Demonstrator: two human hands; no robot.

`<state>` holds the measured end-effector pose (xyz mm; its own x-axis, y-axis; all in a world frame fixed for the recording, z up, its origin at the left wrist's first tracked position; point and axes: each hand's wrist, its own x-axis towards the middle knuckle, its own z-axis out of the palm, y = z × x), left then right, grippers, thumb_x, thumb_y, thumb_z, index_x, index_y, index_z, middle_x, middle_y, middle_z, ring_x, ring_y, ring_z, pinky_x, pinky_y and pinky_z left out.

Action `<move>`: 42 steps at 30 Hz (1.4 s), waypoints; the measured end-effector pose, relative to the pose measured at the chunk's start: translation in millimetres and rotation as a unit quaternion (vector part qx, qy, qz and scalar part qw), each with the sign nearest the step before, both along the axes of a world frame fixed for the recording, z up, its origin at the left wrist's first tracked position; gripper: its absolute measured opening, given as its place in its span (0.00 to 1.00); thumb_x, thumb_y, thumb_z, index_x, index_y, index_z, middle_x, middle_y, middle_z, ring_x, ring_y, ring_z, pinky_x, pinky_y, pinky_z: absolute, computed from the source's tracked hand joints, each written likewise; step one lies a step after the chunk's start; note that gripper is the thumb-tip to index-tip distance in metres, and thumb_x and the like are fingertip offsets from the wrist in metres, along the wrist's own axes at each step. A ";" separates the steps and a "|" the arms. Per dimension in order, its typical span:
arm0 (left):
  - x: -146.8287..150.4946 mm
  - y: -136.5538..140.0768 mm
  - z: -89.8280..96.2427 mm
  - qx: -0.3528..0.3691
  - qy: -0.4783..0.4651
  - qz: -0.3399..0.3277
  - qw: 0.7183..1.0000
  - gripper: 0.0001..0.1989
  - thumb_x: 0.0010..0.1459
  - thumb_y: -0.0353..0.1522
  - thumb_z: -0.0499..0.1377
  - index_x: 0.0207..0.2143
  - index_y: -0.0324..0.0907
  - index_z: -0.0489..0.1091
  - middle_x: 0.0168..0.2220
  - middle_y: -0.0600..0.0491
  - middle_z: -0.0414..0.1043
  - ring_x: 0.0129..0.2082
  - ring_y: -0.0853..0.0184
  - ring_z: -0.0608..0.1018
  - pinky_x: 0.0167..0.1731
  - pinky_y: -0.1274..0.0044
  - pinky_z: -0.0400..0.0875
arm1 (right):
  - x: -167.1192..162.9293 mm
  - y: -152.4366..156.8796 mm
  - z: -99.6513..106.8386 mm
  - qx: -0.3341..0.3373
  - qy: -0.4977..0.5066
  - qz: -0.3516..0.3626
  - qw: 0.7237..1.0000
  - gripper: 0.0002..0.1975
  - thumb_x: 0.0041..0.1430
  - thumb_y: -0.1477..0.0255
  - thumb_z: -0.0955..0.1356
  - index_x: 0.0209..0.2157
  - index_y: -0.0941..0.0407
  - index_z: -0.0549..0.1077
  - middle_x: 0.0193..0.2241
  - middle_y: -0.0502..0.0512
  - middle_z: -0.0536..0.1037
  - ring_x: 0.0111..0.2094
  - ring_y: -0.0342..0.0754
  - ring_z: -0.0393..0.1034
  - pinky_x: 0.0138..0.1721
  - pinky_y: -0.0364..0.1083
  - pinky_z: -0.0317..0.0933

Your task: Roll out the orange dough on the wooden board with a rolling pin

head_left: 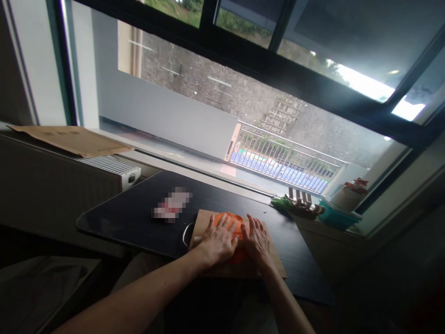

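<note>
A flattened piece of orange dough (233, 218) lies on a wooden board (205, 220), and a bit of orange also shows on the near side, below my hands. My left hand (219, 239) rests over the dough with its fingers stretched forward and apart. Beside it, my right hand (257, 240) lies palm down, fingers also extended. Left of my left wrist pokes out a pale wooden end (197, 240), which looks like part of a rolling pin; my hands hide the rest. Neither hand wraps its fingers round anything.
The board sits on a dark table (132, 222). A metal ring handle (187, 234) shows at its left. A blurred item (173, 204) lies farther left. Brown envelope (76, 139), green object (281, 202) and teal container (337, 215) stand near the window.
</note>
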<state>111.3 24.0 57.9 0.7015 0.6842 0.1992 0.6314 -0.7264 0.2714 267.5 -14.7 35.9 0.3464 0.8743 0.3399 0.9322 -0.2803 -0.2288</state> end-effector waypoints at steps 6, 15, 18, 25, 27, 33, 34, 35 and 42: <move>0.7 13.3 1.6 0.075 -0.028 -0.011 0.997 0.24 0.62 0.40 0.42 0.56 0.42 0.63 0.58 0.45 0.64 0.63 0.55 0.55 0.63 0.57 0.35 | -1.5 12.5 6.7 0.006 -0.009 -0.006 1.000 0.26 0.66 0.62 0.54 0.61 0.59 0.60 0.58 0.59 0.65 0.60 0.52 0.54 0.58 0.50 0.48; 20.7 92.5 10.3 0.108 -0.060 0.051 0.991 0.16 0.59 0.36 0.48 0.43 0.42 0.70 0.49 0.46 0.70 0.56 0.56 0.64 0.61 0.60 0.45 | 5.3 21.6 8.1 0.069 0.047 0.094 0.992 0.17 0.65 0.63 0.56 0.35 0.50 0.74 0.36 0.53 0.74 0.39 0.47 0.69 0.41 0.45 0.62; 36.7 97.9 12.4 0.089 -0.053 0.046 0.994 0.15 0.57 0.35 0.50 0.42 0.41 0.70 0.49 0.45 0.70 0.56 0.56 0.64 0.62 0.60 0.44 | 8.5 0.3 -13.8 0.102 0.028 0.138 0.985 0.15 0.63 0.64 0.58 0.36 0.49 0.74 0.36 0.54 0.73 0.39 0.49 0.68 0.40 0.46 0.63; 69.2 89.5 10.5 0.010 0.001 0.039 0.999 0.24 0.61 0.40 0.44 0.52 0.37 0.65 0.53 0.41 0.68 0.58 0.54 0.62 0.61 0.58 0.44 | -6.5 -24.7 -30.8 0.086 -0.072 0.099 0.989 0.13 0.59 0.72 0.60 0.40 0.47 0.72 0.36 0.54 0.73 0.36 0.52 0.66 0.35 0.48 0.62; 62.0 87.3 7.6 -0.018 0.030 0.026 0.999 0.27 0.61 0.42 0.44 0.57 0.36 0.61 0.57 0.40 0.65 0.62 0.53 0.57 0.61 0.55 0.43 | -17.8 -28.8 -33.4 0.083 -0.079 0.096 0.989 0.12 0.59 0.73 0.60 0.41 0.47 0.72 0.36 0.55 0.73 0.36 0.53 0.66 0.36 0.50 0.62; 12.9 73.1 8.6 -0.044 0.087 -0.006 0.995 0.32 0.61 0.46 0.41 0.63 0.40 0.53 0.65 0.45 0.53 0.66 0.58 0.49 0.62 0.56 0.37 | -57.4 -47.2 -46.6 0.134 -0.107 0.092 0.981 0.23 0.57 0.81 0.59 0.52 0.50 0.67 0.38 0.58 0.72 0.36 0.54 0.66 0.37 0.51 0.62; 6.4 70.8 9.9 -0.042 0.096 -0.009 0.994 0.32 0.61 0.47 0.41 0.63 0.41 0.53 0.65 0.45 0.53 0.66 0.58 0.49 0.62 0.56 0.36 | -61.3 -49.0 -47.2 0.144 -0.109 0.099 0.978 0.24 0.57 0.82 0.59 0.53 0.50 0.66 0.39 0.58 0.72 0.37 0.54 0.66 0.37 0.51 0.62; 1.9 69.0 11.2 -0.040 0.105 -0.011 0.994 0.32 0.61 0.48 0.40 0.63 0.41 0.53 0.65 0.45 0.53 0.66 0.59 0.49 0.62 0.56 0.36 | -63.4 -50.0 -47.0 0.154 -0.110 0.105 0.976 0.24 0.56 0.82 0.59 0.53 0.51 0.66 0.39 0.58 0.72 0.37 0.54 0.66 0.37 0.50 0.62; 34.9 76.7 12.7 -0.075 0.128 0.034 0.988 0.37 0.60 0.50 0.37 0.65 0.39 0.48 0.66 0.44 0.49 0.67 0.57 0.46 0.62 0.56 0.36 | -35.9 -40.9 -47.1 0.213 -0.113 0.114 0.964 0.12 0.67 0.68 0.56 0.41 0.51 0.70 0.32 0.53 0.72 0.33 0.50 0.67 0.33 0.48 0.63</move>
